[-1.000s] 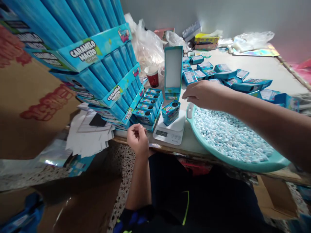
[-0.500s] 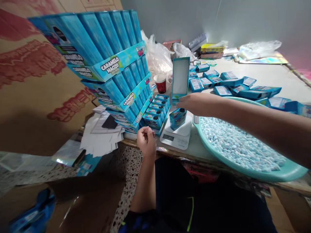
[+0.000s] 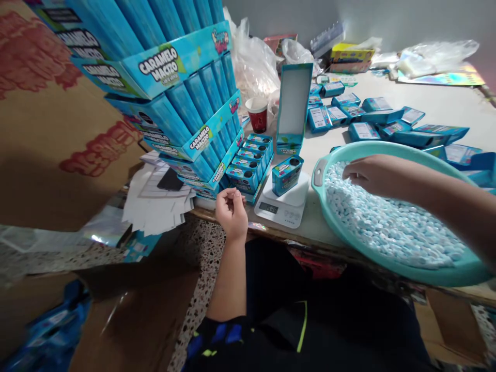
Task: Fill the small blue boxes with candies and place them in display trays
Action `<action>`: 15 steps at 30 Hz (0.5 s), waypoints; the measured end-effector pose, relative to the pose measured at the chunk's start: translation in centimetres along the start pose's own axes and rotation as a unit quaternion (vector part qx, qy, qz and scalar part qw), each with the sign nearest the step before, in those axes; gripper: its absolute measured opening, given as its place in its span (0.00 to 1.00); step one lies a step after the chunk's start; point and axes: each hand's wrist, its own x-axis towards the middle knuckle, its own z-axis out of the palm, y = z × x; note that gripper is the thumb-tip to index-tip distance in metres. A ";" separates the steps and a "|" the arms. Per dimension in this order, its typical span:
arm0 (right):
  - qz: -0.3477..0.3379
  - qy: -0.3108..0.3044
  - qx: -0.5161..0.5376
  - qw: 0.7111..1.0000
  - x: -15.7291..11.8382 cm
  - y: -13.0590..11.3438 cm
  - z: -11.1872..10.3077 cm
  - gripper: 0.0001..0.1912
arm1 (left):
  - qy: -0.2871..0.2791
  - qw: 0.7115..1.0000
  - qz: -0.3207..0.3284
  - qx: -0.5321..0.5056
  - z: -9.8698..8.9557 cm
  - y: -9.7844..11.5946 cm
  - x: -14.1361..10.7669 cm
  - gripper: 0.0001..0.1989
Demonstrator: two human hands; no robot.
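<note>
My left hand (image 3: 231, 213) is closed at the table's front edge, fingers curled in; what they hold, if anything, is hidden. Close to it, several small blue boxes (image 3: 244, 175) sit in a display tray. A white kitchen scale (image 3: 284, 212) carries one upright blue candy box (image 3: 287, 175). To the right, my right hand (image 3: 364, 173) is low over the pale blue and white candies (image 3: 383, 227) in a turquoise basin (image 3: 323, 206). Its fingers are bent down at the candies, and I cannot make out what is between them.
Tall stacked trays of blue boxes (image 3: 178, 111) rise at left beside a big carton (image 3: 46, 155). Behind the scale stand an upright open display box (image 3: 295, 98) and a red paper cup (image 3: 258, 116). Loose blue boxes (image 3: 364, 132) lie behind the basin; papers (image 3: 151, 206) overhang the table edge.
My right hand has moved right and down, from above the box on the scale to the candies in the basin. My left hand stays closed in nearly the same place.
</note>
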 end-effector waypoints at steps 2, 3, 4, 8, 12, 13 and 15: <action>0.033 -0.032 0.016 0.999 -0.2 0.5 1.2 0.16 | 0.003 1.000 -0.002 0.001 0.0 -0.1 0.1 0.13; 0.040 -0.046 0.022 0.998 -0.2 0.8 1.5 0.16 | 0.004 1.000 -0.004 0.002 0.0 -0.1 0.1 0.13; 0.045 -0.049 0.031 0.997 -0.2 0.9 1.8 0.17 | 0.004 1.000 -0.006 0.002 0.0 -0.2 0.1 0.13; 0.021 -0.025 0.070 0.997 -0.2 1.5 2.3 0.20 | 0.005 1.000 -0.004 0.019 -0.1 -0.2 0.1 0.13; -0.029 -0.013 0.095 0.995 -0.4 1.2 2.3 0.23 | 0.003 0.999 0.007 0.041 -0.2 -0.3 0.3 0.13; -0.033 -0.014 0.104 0.994 -0.5 1.0 2.3 0.21 | 0.002 0.999 0.005 0.042 -0.1 -0.3 0.3 0.13; -0.041 -0.009 0.122 0.992 -0.4 0.6 2.4 0.17 | 0.004 0.999 0.002 0.040 -0.1 -0.3 0.4 0.13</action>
